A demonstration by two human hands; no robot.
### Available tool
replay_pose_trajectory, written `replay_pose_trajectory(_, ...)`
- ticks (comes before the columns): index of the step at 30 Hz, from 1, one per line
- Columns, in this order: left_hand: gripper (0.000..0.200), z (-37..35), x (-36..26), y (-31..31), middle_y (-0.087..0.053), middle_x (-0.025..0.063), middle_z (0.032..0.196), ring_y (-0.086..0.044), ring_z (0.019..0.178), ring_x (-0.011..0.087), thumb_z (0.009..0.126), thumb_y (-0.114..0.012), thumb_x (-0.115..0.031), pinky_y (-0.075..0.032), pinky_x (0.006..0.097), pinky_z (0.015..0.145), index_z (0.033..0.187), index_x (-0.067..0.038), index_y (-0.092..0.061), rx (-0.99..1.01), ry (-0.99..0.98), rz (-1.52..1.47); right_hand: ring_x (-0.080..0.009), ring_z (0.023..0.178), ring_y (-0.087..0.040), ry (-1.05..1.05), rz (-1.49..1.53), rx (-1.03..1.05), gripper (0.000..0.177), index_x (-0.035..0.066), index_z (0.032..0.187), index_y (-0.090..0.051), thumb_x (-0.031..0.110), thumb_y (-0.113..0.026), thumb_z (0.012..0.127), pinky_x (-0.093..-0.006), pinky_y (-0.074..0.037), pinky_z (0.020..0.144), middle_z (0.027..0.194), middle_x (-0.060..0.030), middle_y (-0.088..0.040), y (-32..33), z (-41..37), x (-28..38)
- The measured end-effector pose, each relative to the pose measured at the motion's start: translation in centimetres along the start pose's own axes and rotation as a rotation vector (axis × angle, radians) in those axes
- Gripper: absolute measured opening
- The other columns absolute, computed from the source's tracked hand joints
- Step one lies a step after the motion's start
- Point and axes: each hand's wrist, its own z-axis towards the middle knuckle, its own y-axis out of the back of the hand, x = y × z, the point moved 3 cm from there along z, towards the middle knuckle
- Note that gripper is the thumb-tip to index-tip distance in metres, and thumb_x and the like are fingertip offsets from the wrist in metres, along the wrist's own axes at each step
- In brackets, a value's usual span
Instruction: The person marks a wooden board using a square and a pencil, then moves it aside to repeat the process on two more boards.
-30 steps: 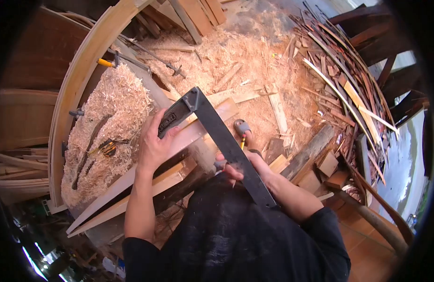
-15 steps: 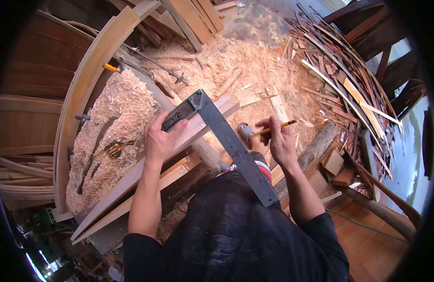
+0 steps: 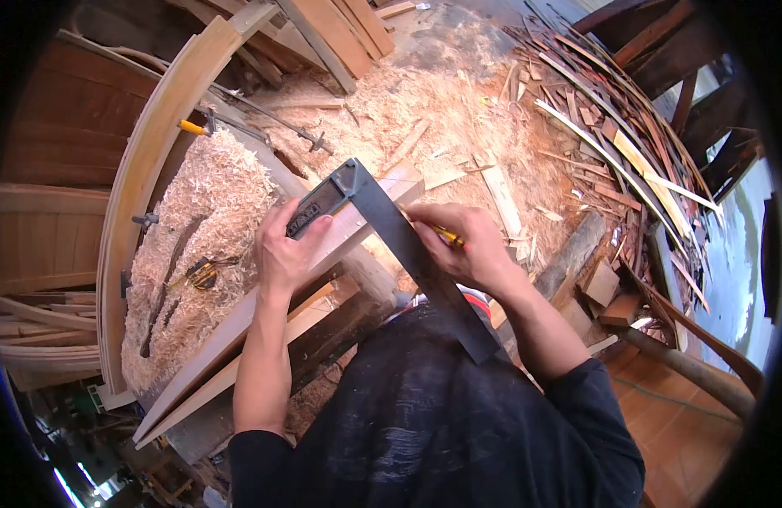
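— Steel square (image 3: 384, 222), dark in tone, lies across the pale plank (image 3: 350, 235). Which hand steadies it?

— Left hand (image 3: 285, 254). Its fingers are curled down over the stock (image 3: 316, 207), with the thumb on the near side, and press it against the plank's edge. The square's long arm runs from the corner toward the person's dark-clothed torso.

— And the right hand (image 3: 467, 245)?

— Its fingers are closed round a yellow pencil (image 3: 450, 237), knuckles up. The fingertips touch the long arm's right edge near the plank's end. The fingers hide the pencil's tip.

— Where does the plank lie?

— It is tilted and runs from beneath the square down and left past the left forearm, resting on darker timbers. To its left, a heap of shavings (image 3: 213, 203) holds a yellow-and-black tool (image 3: 203, 273), too small to identify. A curved wooden rib (image 3: 141, 178) borders the heap, with a yellow-handled clamp (image 3: 192, 127) near its upper stretch.

— What is in the background?

— Sawdust-strewn floor (image 3: 442, 102) and, to the right, a pile of thin offcut strips (image 3: 628, 152).
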Motion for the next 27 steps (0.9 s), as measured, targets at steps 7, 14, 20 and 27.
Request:
replay_pose_trajectory(7,0.040,-1.1,-2.6,1.5,-0.068,0.0127,0.087,-0.067,0.080,0.0312,0.078,-0.086,-0.033,-0.052,0.0422,0.071,0.101,-0.003,-0.070,-0.154,-0.061,0.094,-0.0319,0.084,-0.073,-0.169,0.045,-0.168,0.017,0.004,0.105,-0.075,0.013,-0.066,0.093,-0.0390,-0.057,0.073,0.092,-0.0174,-0.074,0.6,-3.1,-2.7)
replay_pose_trajectory(14,0.030,-3.4,-4.7,1.3,-0.063,0.0146,0.074,-0.062,0.066,0.0336,0.084,-0.082,-0.025,-0.046,0.0441,0.061,0.084,-0.004,-0.062,-0.015,-0.122,0.205,-0.0226,0.085,-0.073,-0.354,0.280,-0.247,0.026,0.006,0.113,-0.074,0.021,-0.064,0.094,-0.0319,-0.055,0.075,0.095,-0.0137,-0.076,-3.5,-6.6,-9.4)
replay_pose_trajectory(20,0.030,-4.2,-4.7,0.9,-0.063,0.0139,0.073,-0.062,0.068,0.0367,0.085,-0.080,-0.025,-0.046,0.0486,0.061,0.083,-0.006,-0.058,-0.045,-0.094,0.240,-0.0168,0.103,-0.070,-0.455,0.453,-0.251,0.026,0.000,0.121,-0.070,0.008,-0.060,0.099,-0.0287,-0.054,0.089,0.109,-0.0112,-0.075,-5.7,-6.9,-9.9)
replay_pose_trajectory(27,0.031,-4.5,-5.2,0.5,-0.062,0.0139,0.073,-0.062,0.068,0.0361,0.085,-0.081,-0.025,-0.046,0.0478,0.061,0.083,-0.006,-0.058,-0.085,-0.116,0.291,-0.0155,0.100,-0.068,-0.424,0.414,-0.210,0.029,0.004,0.125,-0.069,0.014,-0.060,0.100,-0.0290,-0.054,0.086,0.110,-0.0089,-0.075,-6.2,-6.0,-9.2)
